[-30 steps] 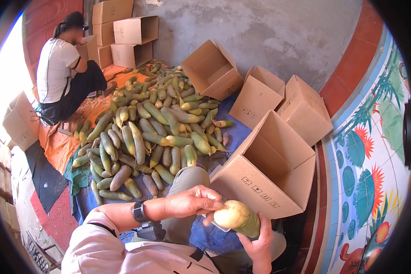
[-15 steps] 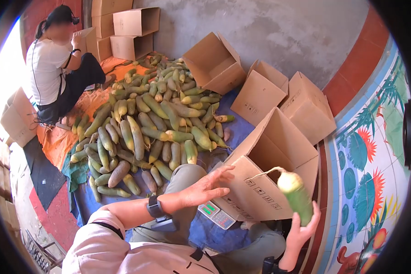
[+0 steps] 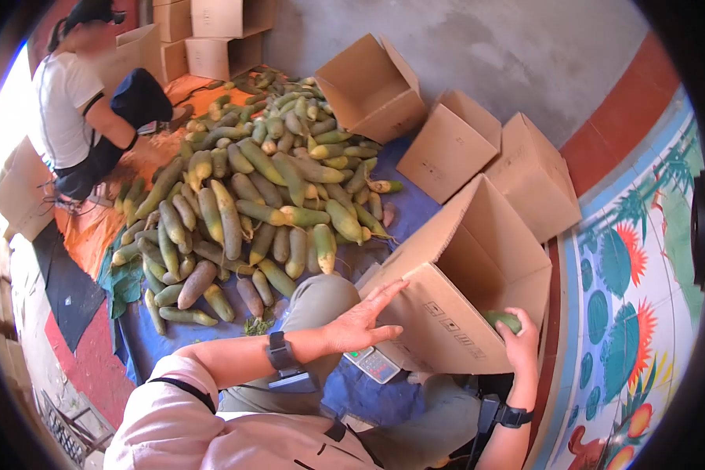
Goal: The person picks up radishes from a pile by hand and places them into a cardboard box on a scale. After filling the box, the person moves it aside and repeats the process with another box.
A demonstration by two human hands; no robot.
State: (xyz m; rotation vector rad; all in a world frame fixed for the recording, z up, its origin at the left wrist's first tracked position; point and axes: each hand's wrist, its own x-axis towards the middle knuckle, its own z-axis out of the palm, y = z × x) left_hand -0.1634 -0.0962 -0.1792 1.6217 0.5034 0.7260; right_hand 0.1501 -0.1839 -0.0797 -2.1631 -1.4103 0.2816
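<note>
My right hand (image 3: pixel 519 338) is wrapped round a green radish (image 3: pixel 503 319) at the near right rim of an open cardboard box (image 3: pixel 454 313). Most of the radish is hidden inside the box behind its near wall. With fingers spread, my left hand (image 3: pixel 362 319) lies along the left side of the same box and holds nothing. Below that hand, a digital scale (image 3: pixel 374 364) with a keypad shows beside the box.
A large heap of green radishes (image 3: pixel 266 188) covers the blue and orange sheets ahead. More cardboard boxes (image 3: pixel 446 149) stand behind my box, by the wall. At the far left another person (image 3: pixel 78 110) sits beside the heap. A painted tile wall (image 3: pixel 627 290) is on the right.
My right hand has brought the radish left and down into the box opening. My left hand has come against the box side. The other person has lowered an arm.
</note>
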